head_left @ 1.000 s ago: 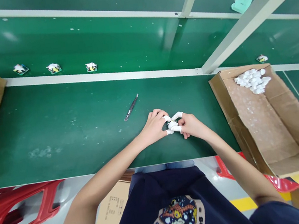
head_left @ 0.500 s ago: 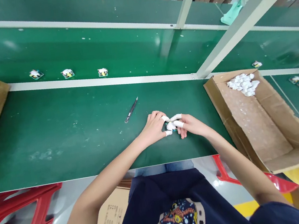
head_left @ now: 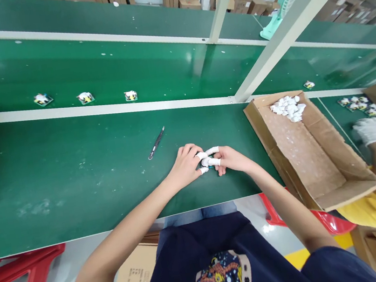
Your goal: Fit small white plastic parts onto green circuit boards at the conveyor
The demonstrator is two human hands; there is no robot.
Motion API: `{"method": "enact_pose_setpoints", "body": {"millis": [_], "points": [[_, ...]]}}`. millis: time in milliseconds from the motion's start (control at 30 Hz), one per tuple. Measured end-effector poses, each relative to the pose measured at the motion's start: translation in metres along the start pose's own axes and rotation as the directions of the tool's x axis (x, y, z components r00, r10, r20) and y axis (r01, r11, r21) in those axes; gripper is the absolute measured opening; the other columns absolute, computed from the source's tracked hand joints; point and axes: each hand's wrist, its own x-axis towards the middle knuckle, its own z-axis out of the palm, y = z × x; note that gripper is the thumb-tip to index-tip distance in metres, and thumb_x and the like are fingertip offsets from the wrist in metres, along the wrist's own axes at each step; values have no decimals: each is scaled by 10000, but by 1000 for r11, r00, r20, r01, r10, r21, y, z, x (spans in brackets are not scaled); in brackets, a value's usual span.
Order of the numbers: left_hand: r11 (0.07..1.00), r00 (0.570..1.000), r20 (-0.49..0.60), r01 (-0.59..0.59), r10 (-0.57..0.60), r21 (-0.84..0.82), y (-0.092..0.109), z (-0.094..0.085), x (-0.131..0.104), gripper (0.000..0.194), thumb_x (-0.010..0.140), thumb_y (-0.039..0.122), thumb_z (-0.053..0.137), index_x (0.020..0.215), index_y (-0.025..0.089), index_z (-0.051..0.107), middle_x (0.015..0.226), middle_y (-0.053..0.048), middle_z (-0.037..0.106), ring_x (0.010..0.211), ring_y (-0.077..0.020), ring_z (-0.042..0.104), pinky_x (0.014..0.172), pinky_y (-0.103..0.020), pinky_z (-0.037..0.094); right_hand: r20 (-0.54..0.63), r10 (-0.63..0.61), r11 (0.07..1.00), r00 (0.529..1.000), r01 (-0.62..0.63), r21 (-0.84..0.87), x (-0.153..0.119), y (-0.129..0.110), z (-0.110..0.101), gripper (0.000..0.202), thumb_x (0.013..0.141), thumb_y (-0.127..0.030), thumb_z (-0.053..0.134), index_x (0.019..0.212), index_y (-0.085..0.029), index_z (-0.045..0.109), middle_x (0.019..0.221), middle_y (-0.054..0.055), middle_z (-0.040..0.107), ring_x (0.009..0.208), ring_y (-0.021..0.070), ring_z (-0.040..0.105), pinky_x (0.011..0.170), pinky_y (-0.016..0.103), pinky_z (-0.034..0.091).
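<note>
Between my two hands is a small circuit board [head_left: 207, 162] with a white piece on top, just over the green bench [head_left: 108, 172]. My left hand [head_left: 187, 163] grips its left side, thumb below and forefinger above. From the right, my right hand [head_left: 227, 157] pinches the white piece with thumb and forefinger. White finger cots cover those fingertips and hide much of the board. Black tweezers [head_left: 156, 143] lie on the bench to the left of my hands, touched by neither.
At right stands an open cardboard box [head_left: 320, 154] with white pieces [head_left: 288, 108] at its far end. Several assembled boards [head_left: 85, 98] sit along the back ledge. Beyond the box, a co-worker's gloved hand [head_left: 375, 131] is near more boards [head_left: 359, 105]. A post [head_left: 267, 54] rises behind.
The view has shifted a little to the right. My right fingers now lie more over the white piece. A co-worker's gloved hand has come into view at the right.
</note>
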Motion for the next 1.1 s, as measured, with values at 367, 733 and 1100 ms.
{"method": "enact_pose_setpoints", "body": {"millis": [367,733,1100], "points": [[998,996,73,56,-54,-35,-5,-5,8,314,767,282,685,1035,168,566,1164,-107,580,1141,-290,423,935,-449,375,-175,-128,830,976,9,-558,0,-17,16,196,845,-312,586,738,-188,479,585,-24,575,486,117,561,537,217,364],[996,999,14,32,-31,-87,-32,4,11,248,755,373,583,960,233,579,1086,-79,626,1097,-339,497,881,-489,403,-11,-238,505,971,115,-855,7,-34,12,231,888,-369,472,965,-159,530,791,72,679,673,230,636,539,274,323],[999,998,-40,39,-40,-35,-32,12,9,212,796,389,547,963,259,529,1086,-74,616,1068,-355,498,832,-496,381,-5,-147,809,989,118,-576,7,-26,-10,189,870,-286,509,758,-213,376,608,-70,548,572,117,568,543,205,303]]}}
